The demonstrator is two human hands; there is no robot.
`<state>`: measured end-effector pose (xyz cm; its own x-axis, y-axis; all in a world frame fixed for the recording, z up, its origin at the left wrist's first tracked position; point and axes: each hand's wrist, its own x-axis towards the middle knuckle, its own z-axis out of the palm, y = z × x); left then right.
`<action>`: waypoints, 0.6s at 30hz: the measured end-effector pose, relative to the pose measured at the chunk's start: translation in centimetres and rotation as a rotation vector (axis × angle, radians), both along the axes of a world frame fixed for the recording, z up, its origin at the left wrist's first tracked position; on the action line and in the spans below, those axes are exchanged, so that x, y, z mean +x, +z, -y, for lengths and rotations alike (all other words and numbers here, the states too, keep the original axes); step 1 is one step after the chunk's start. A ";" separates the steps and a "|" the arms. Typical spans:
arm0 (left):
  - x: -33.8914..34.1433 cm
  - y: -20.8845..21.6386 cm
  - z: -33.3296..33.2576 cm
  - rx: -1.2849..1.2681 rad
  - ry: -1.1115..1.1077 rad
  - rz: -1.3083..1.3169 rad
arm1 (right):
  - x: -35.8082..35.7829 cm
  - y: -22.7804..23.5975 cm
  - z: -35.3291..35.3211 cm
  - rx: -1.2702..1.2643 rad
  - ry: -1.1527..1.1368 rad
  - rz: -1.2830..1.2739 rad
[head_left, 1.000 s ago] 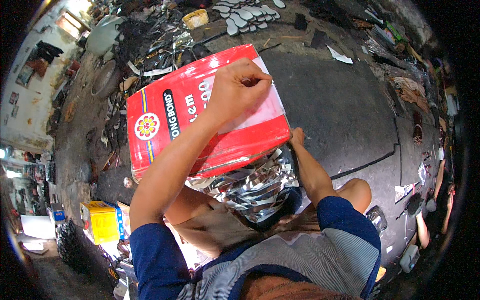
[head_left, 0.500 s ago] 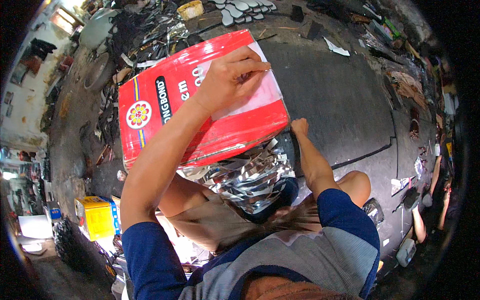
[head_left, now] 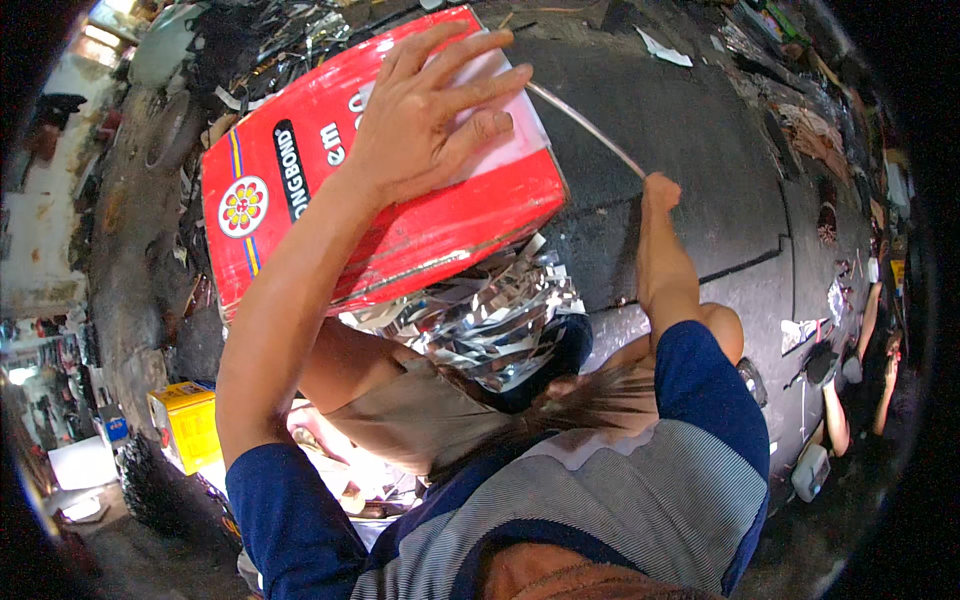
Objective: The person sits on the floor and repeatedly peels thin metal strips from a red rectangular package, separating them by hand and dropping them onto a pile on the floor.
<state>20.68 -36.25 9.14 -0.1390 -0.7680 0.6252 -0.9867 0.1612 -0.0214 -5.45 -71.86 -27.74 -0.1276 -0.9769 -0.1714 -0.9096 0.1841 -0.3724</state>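
The step in hand seems to be stretching a narrow, pale, shiny strip [head_left: 592, 128] from the right edge of a red, glossy cardboard box [head_left: 470, 215] beside the dark floor sheet [head_left: 690, 120]. The right hand [head_left: 660, 190] is closed around its end; the left hand [head_left: 425, 118], fingers spread, lies over the box, gripping nothing visible. Pulling calls for a steady box. The box's underside and right fingertips are hidden.

passage: over dark floor [head_left: 690, 120], right | obstacles: red box [head_left: 430, 218], strip [head_left: 590, 127]
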 end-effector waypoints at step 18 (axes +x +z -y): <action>0.5 -0.6 -0.4 0.074 -0.042 -0.181 | 4.1 -1.1 -23.8 -0.029 1.304 -0.011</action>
